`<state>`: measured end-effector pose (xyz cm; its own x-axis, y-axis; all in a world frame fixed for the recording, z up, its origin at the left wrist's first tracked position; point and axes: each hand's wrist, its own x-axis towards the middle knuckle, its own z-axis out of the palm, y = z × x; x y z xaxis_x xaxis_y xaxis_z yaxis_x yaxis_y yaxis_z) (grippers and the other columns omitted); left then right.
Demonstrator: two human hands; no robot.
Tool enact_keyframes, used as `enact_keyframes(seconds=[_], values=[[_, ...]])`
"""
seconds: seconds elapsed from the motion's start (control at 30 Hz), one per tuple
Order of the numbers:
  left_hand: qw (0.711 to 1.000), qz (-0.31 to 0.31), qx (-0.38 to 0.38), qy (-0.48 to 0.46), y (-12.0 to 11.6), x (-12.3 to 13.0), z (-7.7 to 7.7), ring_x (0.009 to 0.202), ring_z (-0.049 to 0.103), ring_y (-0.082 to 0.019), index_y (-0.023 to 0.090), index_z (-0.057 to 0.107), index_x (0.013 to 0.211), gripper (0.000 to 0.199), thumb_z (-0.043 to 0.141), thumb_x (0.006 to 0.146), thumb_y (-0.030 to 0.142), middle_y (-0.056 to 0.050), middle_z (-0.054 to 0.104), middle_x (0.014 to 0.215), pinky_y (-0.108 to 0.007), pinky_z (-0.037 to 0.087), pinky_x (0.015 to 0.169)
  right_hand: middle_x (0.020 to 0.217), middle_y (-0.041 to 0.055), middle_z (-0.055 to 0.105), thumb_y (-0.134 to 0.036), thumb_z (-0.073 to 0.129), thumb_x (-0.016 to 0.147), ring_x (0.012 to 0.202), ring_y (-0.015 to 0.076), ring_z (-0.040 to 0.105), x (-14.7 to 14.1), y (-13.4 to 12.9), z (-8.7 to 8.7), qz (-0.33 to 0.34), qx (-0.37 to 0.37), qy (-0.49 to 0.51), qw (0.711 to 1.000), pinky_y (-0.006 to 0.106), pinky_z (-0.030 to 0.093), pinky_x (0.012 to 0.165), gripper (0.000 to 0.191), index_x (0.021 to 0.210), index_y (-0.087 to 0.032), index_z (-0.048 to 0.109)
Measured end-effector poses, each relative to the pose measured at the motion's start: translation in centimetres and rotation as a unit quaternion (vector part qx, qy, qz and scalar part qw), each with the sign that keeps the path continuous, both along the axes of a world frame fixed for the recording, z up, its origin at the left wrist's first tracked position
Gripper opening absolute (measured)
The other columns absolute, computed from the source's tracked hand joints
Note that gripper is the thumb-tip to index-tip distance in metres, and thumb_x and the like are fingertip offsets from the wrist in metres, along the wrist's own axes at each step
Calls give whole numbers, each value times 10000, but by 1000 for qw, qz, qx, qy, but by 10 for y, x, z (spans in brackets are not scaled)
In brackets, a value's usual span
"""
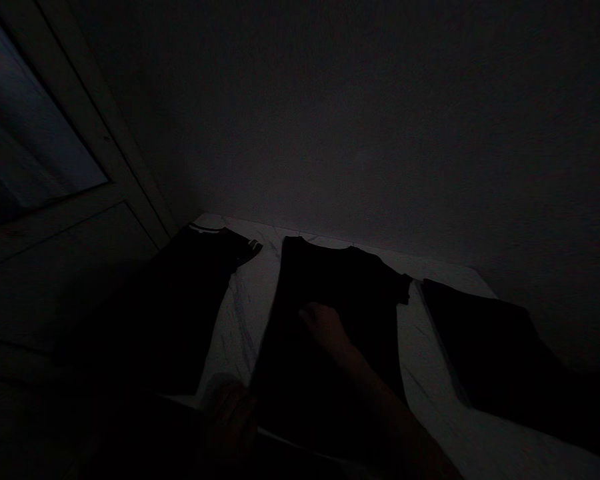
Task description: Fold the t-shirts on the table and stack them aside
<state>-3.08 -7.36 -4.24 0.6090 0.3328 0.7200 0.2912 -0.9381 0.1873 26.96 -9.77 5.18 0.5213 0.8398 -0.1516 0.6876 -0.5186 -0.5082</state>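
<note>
A black T-shirt [340,300] lies flat on a white bedsheet [245,313], its collar toward the wall. My right hand [325,328] rests on the middle of the shirt, holding nothing that I can see. My left hand [231,420] is dim, low in view, at or near the shirt's lower left edge. Darkness hides its fingers. To the left lies a black garment with white-striped trim [180,307]. To the right lies another black garment [485,347], its details lost in shadow.
A white-framed door with a glass panel [65,153] stands at the left, and a plain wall [380,133] rises behind the bed. Strips of white sheet show between the garments. The room is very dark.
</note>
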Motion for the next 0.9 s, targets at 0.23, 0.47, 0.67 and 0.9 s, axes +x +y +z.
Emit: enact_keyframes(seconds=[0.23, 0.47, 0.67, 0.9], values=[[999, -14, 16, 31, 3, -5, -2, 1015, 675, -230, 208, 701, 1078, 244, 503, 944, 157, -69, 747, 1014, -380, 550, 902, 948, 147, 784, -361, 636, 942, 905, 257, 742, 21, 66, -7, -41, -36, -23, 998, 282, 509, 720, 270, 900, -148, 796], [998, -17, 0, 58, 2, -9, -6, 1021, 681, -232, 227, 694, 1108, 268, 485, 952, 168, -68, 746, 1043, -411, 540, 935, 954, 94, 786, -274, 565, 960, 893, 200, 739, 30, 65, -13, -76, -3, -4, 997, 235, 483, 692, 236, 950, -167, 775], [999, -13, 21, 43, 3, -11, -6, 1028, 686, -236, 212, 679, 1103, 263, 465, 951, 184, -76, 752, 1031, -394, 556, 912, 993, 74, 774, -196, 614, 899, 888, 167, 732, 29, 62, -22, -109, 28, 8, 994, 216, 495, 698, 203, 1070, -155, 715], [999, -21, 22, 35, 2, -14, -19, 1046, 678, -244, 237, 683, 1147, 322, 472, 920, 150, -83, 741, 1042, -406, 557, 920, 1066, 49, 770, -141, 622, 867, 981, 174, 721, 26, 62, -23, -82, 44, -7, 996, 228, 510, 811, 260, 1105, -188, 714]])
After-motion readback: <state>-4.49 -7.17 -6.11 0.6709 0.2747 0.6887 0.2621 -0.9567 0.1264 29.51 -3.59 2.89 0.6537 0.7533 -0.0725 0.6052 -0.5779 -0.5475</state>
